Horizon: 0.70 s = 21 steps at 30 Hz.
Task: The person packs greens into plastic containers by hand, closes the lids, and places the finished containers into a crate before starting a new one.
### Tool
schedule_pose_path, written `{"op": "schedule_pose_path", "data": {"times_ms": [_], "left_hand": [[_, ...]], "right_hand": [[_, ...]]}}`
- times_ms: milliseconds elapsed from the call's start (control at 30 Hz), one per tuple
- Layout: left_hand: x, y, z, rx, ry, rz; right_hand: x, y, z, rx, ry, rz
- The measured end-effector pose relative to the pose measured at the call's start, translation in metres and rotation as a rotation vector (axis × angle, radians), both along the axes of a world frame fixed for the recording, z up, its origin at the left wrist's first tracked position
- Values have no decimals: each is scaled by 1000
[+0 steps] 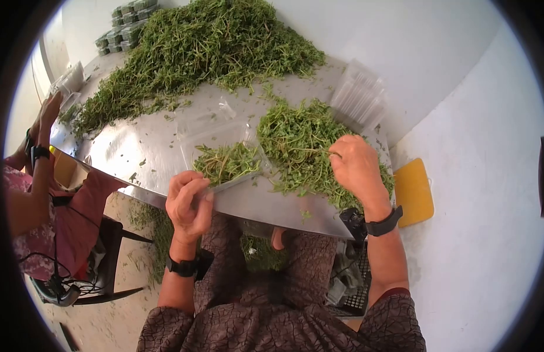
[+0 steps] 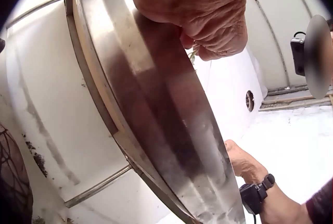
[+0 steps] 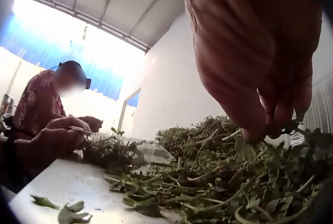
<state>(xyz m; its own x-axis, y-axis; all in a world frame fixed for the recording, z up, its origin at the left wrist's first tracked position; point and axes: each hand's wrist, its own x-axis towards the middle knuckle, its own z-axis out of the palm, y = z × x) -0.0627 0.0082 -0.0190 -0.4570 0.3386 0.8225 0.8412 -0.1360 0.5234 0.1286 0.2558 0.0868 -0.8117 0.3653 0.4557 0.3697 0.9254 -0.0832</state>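
Observation:
An open clear plastic box (image 1: pixel 216 136) stands near the table's front edge with green leafy stems (image 1: pixel 228 163) in its near half. At its left front corner is the left hand (image 1: pixel 190 205), fingers curled, pinching something at the box's edge; a bit of stem shows by its fingertips in the left wrist view. The right hand (image 1: pixel 359 170) is over the right side of a smaller pile of greens (image 1: pixel 298 138), its thumb and fingers pinching a stem. In the right wrist view the right hand (image 3: pixel 255 57) reaches down into the pile (image 3: pixel 208 182).
A large heap of greens (image 1: pixel 207 47) covers the table's back, with stacked filled boxes (image 1: pixel 128 23) behind it. Empty clear boxes (image 1: pixel 359 97) stand at the right. Another person (image 1: pixel 61 217) sits at the left. A yellow stool (image 1: pixel 414 192) and a black crate (image 1: pixel 349 276) are below.

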Motion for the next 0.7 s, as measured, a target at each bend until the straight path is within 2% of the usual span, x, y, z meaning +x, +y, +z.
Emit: {"op": "schedule_pose_path", "data": {"times_ms": [67,133,167,233,267,333,433,567,633,700], "left_hand": [[0,0,0,-8,-2,-7],[1,-1,1,-7,-35,-11],[1,-1,2,-10,-75,-13],[2,-2,3,-6,-91,-35],[2,-3,4,-8,-110,-57],[2,-4,7,-20,-119,-80],[3,-4,8,-27,-129,-108],[4,-3,11,-10,-109,-118],[4,-4,10,-9,-131,-129],[2,-3,9,18,-123,-160]], "right_hand": [[4,-2,6,-54,88,3],[7,-4,11,-234,165,-21],[9,-5,12,-229,171,-19],[12,-7,12,-448,253,-64],[14,-6,12,-444,257,-61],[16,-4,12,-685,307,-48],[14,-13,22,-811,373,-12],[-1,-21,27,-837,435,78],[-14,-35,34,-894,510,183],[-29,-49,38,-871,475,225]]}}
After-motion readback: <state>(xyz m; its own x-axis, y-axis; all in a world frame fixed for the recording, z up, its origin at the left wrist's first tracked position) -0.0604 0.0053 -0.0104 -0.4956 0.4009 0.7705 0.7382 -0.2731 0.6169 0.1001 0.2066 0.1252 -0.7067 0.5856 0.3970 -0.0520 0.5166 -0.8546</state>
